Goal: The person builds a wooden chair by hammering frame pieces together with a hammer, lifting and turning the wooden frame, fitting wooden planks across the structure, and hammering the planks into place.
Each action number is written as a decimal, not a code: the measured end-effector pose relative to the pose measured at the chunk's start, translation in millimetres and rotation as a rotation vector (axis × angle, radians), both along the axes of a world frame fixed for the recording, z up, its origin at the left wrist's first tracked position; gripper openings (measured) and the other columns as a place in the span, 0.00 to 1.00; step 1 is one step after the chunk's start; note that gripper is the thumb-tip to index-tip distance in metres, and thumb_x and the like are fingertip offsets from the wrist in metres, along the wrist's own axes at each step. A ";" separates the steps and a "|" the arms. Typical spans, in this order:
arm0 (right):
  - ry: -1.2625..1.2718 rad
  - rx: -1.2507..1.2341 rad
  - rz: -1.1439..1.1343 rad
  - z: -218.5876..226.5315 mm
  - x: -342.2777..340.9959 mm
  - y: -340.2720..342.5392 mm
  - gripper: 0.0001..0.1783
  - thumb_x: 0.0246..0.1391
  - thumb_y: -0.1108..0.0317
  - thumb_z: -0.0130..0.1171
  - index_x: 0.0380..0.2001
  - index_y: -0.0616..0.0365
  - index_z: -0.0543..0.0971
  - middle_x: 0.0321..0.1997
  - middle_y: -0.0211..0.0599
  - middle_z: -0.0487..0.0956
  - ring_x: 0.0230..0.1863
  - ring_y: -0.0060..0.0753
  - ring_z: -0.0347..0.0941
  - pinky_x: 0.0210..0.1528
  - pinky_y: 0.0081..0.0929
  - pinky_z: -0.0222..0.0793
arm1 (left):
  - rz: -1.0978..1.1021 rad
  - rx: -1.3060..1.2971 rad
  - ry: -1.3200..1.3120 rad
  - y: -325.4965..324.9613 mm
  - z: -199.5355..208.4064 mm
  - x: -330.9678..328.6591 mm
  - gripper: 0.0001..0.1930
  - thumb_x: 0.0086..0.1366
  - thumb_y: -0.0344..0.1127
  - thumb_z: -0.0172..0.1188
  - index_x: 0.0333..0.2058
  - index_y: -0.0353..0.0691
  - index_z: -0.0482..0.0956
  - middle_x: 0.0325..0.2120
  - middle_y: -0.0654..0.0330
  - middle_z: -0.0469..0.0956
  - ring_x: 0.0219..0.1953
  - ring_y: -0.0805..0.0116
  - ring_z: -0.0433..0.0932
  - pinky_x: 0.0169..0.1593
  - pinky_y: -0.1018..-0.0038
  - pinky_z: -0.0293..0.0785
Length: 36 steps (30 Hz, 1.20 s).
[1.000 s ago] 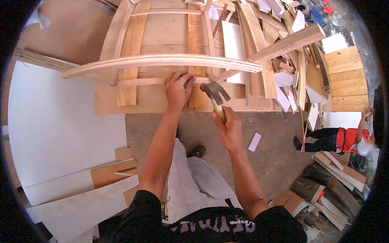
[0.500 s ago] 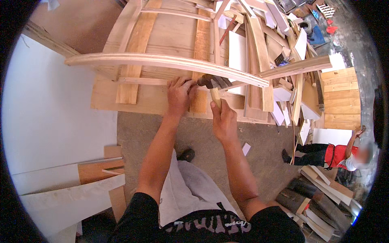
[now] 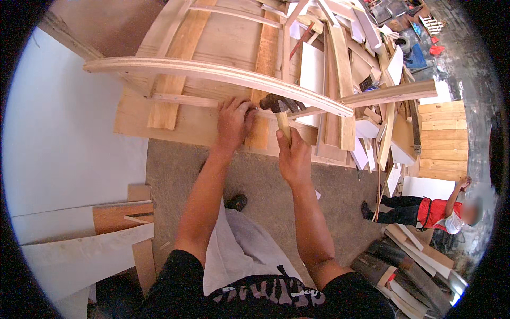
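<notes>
My right hand (image 3: 295,158) grips the pale wooden handle of a hammer (image 3: 283,123). Its dark head lies level, pointing left, just short of my left fingertips. My left hand (image 3: 232,123) is closed against the crossbar (image 3: 186,100) of a wooden frame. A small shiny point, like a nail's, shows at its thumb and fingertips; the rest of it is hidden. Beyond both hands, the frame's long curved plywood-edged rail (image 3: 212,70) runs across the view.
A plywood sheet (image 3: 127,119) with planks lies under the frame. Wood offcuts (image 3: 366,127) pile up at the right. A large white panel (image 3: 69,133) stands at the left. A person in a red vest (image 3: 431,212) is at the far right, near stacked boards (image 3: 409,244).
The whole view has shifted slightly. Both hands stay nearly in place, and the hammer head remains close to my left fingertips.
</notes>
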State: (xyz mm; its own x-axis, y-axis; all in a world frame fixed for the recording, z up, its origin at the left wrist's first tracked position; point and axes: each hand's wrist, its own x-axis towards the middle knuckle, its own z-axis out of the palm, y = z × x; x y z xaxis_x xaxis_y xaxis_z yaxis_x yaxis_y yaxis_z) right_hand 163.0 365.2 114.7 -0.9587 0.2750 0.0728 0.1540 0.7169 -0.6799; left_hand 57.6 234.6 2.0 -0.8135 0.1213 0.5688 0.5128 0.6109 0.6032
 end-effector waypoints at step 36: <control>-0.136 0.120 0.028 7.0 -3.0 -2.4 0.14 0.65 0.62 0.49 0.36 0.65 0.67 0.22 0.63 0.73 0.29 0.69 0.73 0.29 0.54 0.64 | -0.062 0.093 -0.059 -1.9 2.1 1.5 0.08 0.50 0.33 0.67 0.30 0.41 0.84 0.35 0.60 0.81 0.42 0.55 0.76 0.51 0.61 0.64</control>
State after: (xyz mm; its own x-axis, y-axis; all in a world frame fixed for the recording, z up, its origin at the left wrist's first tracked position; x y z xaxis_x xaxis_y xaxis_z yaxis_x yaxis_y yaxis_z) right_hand 160.0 362.7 121.6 -0.9692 0.2447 -0.0268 0.2169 0.7973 -0.5633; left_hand 59.1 232.8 4.2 -0.8382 0.1214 0.5317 0.5102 0.5191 0.6858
